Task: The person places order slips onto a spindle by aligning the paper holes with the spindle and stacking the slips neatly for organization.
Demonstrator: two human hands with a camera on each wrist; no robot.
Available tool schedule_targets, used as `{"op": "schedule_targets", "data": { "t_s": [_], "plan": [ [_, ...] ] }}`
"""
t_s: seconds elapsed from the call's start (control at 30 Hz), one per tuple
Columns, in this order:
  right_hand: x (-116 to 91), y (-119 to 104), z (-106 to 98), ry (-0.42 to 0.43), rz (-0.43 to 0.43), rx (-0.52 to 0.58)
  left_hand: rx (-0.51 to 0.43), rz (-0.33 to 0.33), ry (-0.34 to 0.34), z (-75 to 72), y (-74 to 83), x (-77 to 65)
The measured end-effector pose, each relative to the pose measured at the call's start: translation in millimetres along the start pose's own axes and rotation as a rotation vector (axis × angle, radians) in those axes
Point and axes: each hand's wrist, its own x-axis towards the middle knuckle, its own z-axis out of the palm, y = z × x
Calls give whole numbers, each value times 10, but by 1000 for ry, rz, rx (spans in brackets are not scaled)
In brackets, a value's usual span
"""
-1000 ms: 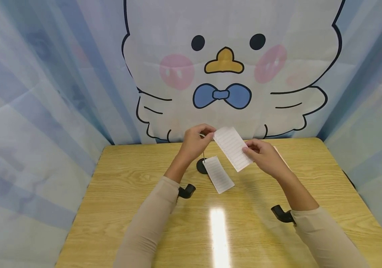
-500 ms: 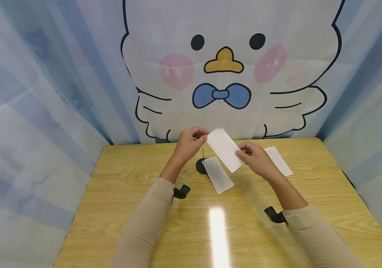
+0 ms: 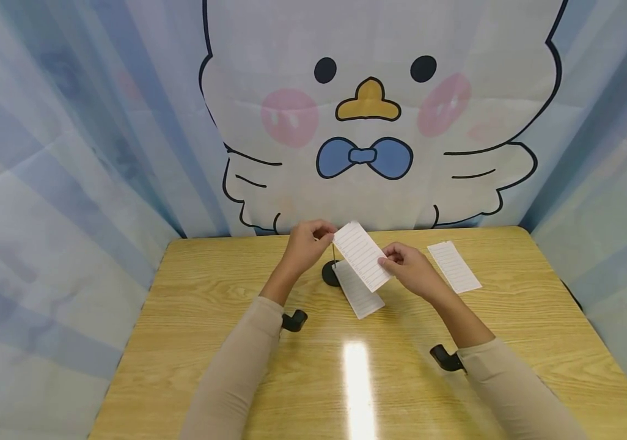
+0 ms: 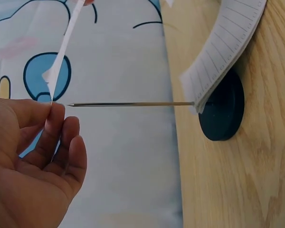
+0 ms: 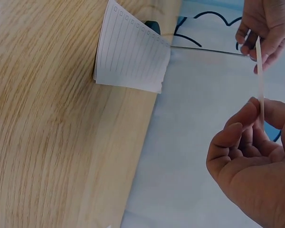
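Both hands hold a white lined note sheet [image 3: 362, 255] in the air. My left hand [image 3: 304, 247] pinches its upper left corner between thumb and forefinger. My right hand [image 3: 409, 269] pinches its right edge. Below stands a paper spike with a round black base [image 3: 329, 276] and a thin metal rod [image 4: 128, 104]. Several lined sheets [image 4: 228, 47] are stuck on the rod, down at the base, fanning out over the table. In the left wrist view the rod's pointed tip lies close to the pinched corner, with a small gap between. Seen edge-on, the held sheet [image 5: 260, 76] looks thin in the right wrist view.
Lined paper [image 3: 454, 267] lies on the wooden table [image 3: 225, 366] to the right of my right hand. Behind the table's far edge hangs a curtain [image 3: 269, 49] with a cartoon bird. Black wrist mounts [image 3: 294, 320] stick out from the sleeves.
Both hands have moved left with the note sheet, then down a little, over the spike. The paper on the right has come out from behind my right hand.
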Motion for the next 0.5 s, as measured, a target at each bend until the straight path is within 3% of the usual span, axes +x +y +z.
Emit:
{"op": "schedule_targets", "data": {
  "t_s": [0.5],
  "plan": [
    [25, 19, 38, -10, 0, -52, 29, -19, -6, 41, -95, -7]
  ]
}}
